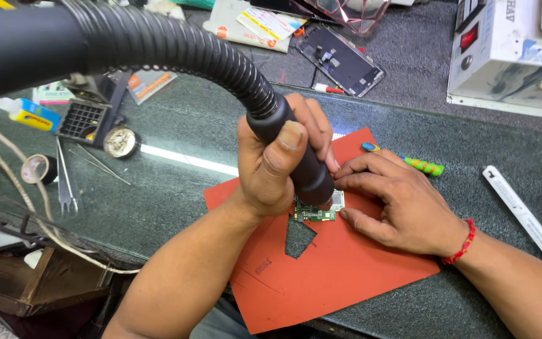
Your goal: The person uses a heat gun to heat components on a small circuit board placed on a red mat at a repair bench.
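Head view. The left hand [271, 166] is shown closed in a full grip around the black handle of a hot-air tool [296, 157], with the thumb laid along the upper side of the handle. The tool's nozzle end is directed downward at about 5 o'clock and is seen just above, possibly touching, a small green circuit board [315, 212]; contact cannot be told. From the handle a black ribbed hose [177, 50] is run toward 10 o'clock and out of the picture.

The right hand [403, 204] is laid flat, palm down, at 3 o'clock of the board, holding nothing; its fingertips [345, 182] are pressed against the board's right edge, beside the nozzle. A red bead bracelet [462, 243] is worn on the right wrist.

The circuit board is placed near the centre of an orange-red work mat [334, 270], in which a cut-out notch is seen at 6 o'clock of the board. The mat is spread on a dark glass-topped bench [183, 188].

At 2 o'clock of the right hand, a green-handled tool [421, 166] is partly hidden behind the fingers. At 3 o'clock, a white pen-shaped tube [522, 213] is laid on the glass. At 9 o'clock of the left hand, tweezers [65, 179] and a round metal tin [120, 142] are seen. At 12 o'clock, a dismantled phone screen [340, 59] is laid, and at 1 o'clock a white equipment box [509, 56].
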